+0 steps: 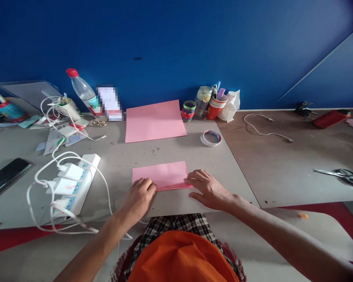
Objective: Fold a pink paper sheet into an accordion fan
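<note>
In the head view, folded pink paper [160, 173] lies on the gray table [164, 152] near its front edge, between the person's two hands, its layers showing along the near side. The left hand [141, 194] rests at the near left corner with fingers curled together and touching the paper; whether the thumb pinches it underneath I cannot tell. The right hand [207, 190] is partly open, its fingertips touching the right end while the thumb stands apart, below the paper's near edge, so the paper is not gripped between them. Beyond the folded paper, well apart from it, a larger pink sheet [155, 122] lies near the blue wall [176, 51]. Right of that sheet, a tape roll [209, 144] lies flat, with a red paper cup [215, 109] of pens behind it. To the left is a white power strip [90, 174] with plugged-in chargers [65, 186]; far right, scissors [337, 173] lie on a brown section.
</note>
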Motion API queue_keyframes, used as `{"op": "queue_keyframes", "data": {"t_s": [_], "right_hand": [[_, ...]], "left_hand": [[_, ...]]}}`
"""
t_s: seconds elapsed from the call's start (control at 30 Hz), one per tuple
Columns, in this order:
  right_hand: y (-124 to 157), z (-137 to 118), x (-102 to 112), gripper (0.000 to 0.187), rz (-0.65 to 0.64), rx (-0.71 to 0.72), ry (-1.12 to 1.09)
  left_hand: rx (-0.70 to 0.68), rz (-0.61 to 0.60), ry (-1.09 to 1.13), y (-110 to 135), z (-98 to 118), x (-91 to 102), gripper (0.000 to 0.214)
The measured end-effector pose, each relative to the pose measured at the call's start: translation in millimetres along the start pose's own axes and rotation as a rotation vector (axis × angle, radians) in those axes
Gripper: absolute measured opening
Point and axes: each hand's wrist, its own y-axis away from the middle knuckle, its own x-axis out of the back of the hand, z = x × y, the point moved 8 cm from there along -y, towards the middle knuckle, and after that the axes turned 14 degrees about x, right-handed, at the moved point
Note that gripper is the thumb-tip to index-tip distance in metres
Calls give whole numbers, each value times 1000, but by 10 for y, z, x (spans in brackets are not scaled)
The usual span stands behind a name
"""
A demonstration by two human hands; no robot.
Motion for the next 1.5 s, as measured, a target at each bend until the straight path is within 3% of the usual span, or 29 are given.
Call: {"op": "queue_keyframes", "data": {"t_s": [0.17, 0.3, 0.37, 0.47, 0.53, 0.6, 0.7, 0.8, 0.9, 1.0, 1.13, 1.27, 1.5], "right_hand": [[-130, -66, -71, 19, 10, 43, 73], [-197, -72, -50, 14, 30, 42, 50], [-242, -77, 37, 18, 19, 8, -31], [-299, -74, 280, 19, -37, -140, -257], [-289, -89, 431, 16, -145, -303, -478], [-257, -204, 517, 12, -331, -388, -689], [-246, -259, 587, 12, -427, -415, -759], [-264, -73, 411, 13, -389, -397, -585], [-270, 144, 86, 16, -391, -366, -390], [-290, 255, -115, 15, -385, -345, -248], [-365, 203, -198, 15, -359, -282, -129], [-432, 142, -274, 12, -330, -224, -2], [-453, 90, -361, 13, -340, -179, 99]], "left_hand": [[-20, 16, -2, -39, 0, -6, 19], [48, -11, 119, -79, -76, 56, 20], [113, -108, 242, -100, -114, 116, 21], [212, -349, 466, -96, -117, 291, 22], [232, -547, 574, -57, -60, 456, 21], [271, -719, 643, -11, -30, 607, 21], [286, -821, 673, -12, -26, 693, 21], [240, -691, 551, -122, -62, 520, 21], [162, -466, 380, -226, -49, 207, 24], [94, -320, 176, -242, 0, -87, 27], [68, -147, 66, -227, 8, -175, 26], [44, -96, 72, -206, 8, -124, 25], [62, -199, 95, -216, 48, -76, 22]]}}
